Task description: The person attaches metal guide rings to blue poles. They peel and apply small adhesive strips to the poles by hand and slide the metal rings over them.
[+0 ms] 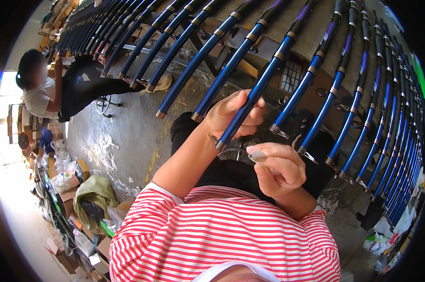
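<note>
My left hand is wrapped round the lower end of a blue fishing rod, which slants down from the bench with its metal-ringed end toward me. Just below that end, my right hand pinches a small flat grey-white piece between thumb and fingers. What this piece is I cannot make out. A thin curved strand shows between the rod's end and my right hand. To the right, a neighbouring rod has a small metal fitting at its end; the rod to the left shows none.
Many more blue rods lie side by side along the bench, ends jutting out toward me. At far left a person sits by the row. Cartons, plastic bags and a green sack crowd the lower left. Plastic scraps litter the concrete floor.
</note>
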`<action>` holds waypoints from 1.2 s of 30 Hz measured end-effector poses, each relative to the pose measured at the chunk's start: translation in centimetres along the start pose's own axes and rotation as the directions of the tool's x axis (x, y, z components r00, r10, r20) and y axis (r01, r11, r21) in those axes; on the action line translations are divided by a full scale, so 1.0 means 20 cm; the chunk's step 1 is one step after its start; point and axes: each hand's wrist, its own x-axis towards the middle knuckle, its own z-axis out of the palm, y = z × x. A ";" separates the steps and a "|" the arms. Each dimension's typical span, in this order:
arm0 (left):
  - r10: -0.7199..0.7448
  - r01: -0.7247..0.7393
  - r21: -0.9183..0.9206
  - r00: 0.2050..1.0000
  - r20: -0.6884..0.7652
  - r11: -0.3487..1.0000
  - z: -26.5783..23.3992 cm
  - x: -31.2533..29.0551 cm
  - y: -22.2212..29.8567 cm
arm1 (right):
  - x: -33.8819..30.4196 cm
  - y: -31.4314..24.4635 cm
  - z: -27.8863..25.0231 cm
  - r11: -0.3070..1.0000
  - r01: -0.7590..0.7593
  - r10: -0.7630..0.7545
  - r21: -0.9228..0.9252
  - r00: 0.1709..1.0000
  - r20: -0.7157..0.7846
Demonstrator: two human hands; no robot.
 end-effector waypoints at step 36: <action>-0.032 0.038 0.064 0.996 -0.087 0.997 0.02 0.12 -0.17 | -0.10 0.04 -0.19 0.998 -0.055 0.055 -0.023 0.998 -0.007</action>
